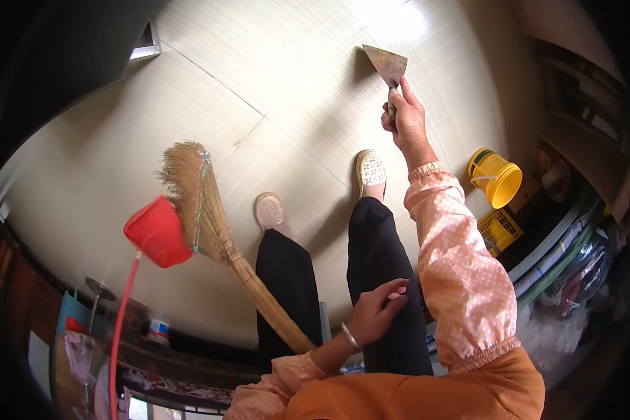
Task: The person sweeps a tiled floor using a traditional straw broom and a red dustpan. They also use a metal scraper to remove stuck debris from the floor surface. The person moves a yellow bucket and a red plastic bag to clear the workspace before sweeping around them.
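Note:
My right hand (407, 118) is stretched forward and grips the handle of a putty knife (388, 65). Its broad, rust-stained blade points away from me over the pale tiled floor (294, 63). My left hand (374, 311) rests near my right thigh with loosely bent fingers and nothing seen in it; a bracelet circles the wrist. A straw broom (205, 205) slants beside my left leg, bristles forward. Its handle runs under my left forearm, and its end is hidden there. Against the bristles stands a red long-handled dustpan (160, 236).
To the right are a yellow bucket (496, 178), a yellow plastic basket (500, 231) and a heap of plastic bags (572, 294). A dark piece of furniture (194, 362) runs behind me at left, with a small can (158, 332) by it. A metal-edged corner (146, 51) juts in upper left.

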`<state>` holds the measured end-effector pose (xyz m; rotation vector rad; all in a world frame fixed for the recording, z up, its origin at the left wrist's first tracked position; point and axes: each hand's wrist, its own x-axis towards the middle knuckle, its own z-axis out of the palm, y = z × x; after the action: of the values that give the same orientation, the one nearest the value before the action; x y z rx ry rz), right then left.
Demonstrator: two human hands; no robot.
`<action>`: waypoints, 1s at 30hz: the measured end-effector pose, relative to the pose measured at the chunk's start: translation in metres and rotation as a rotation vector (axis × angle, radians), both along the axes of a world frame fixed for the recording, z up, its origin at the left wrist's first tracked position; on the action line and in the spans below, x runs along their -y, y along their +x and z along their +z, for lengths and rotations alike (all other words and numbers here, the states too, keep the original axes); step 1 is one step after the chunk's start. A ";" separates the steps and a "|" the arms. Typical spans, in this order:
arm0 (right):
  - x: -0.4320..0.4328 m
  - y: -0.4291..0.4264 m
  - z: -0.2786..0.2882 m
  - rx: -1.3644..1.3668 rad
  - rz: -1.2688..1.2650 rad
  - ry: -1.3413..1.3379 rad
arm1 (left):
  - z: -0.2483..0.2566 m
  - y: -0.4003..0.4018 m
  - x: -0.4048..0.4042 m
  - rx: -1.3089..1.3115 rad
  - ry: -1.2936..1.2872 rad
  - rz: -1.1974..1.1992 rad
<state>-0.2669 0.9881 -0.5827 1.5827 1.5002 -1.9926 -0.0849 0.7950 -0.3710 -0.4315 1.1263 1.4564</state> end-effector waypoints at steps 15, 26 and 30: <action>-0.040 -0.049 -0.026 0.114 0.307 0.220 | -0.031 -0.020 -0.016 0.107 -0.156 0.144; -0.036 -0.043 -0.024 0.180 0.349 0.282 | -0.034 -0.021 -0.012 0.142 -0.162 0.100; -0.033 -0.045 -0.028 0.165 0.328 0.284 | -0.036 -0.019 -0.014 0.090 -0.188 0.103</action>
<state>-0.3119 1.0209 -0.6109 1.4377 1.8951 -1.4902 -0.1042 0.8086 -0.4068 -0.6890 1.1875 1.4104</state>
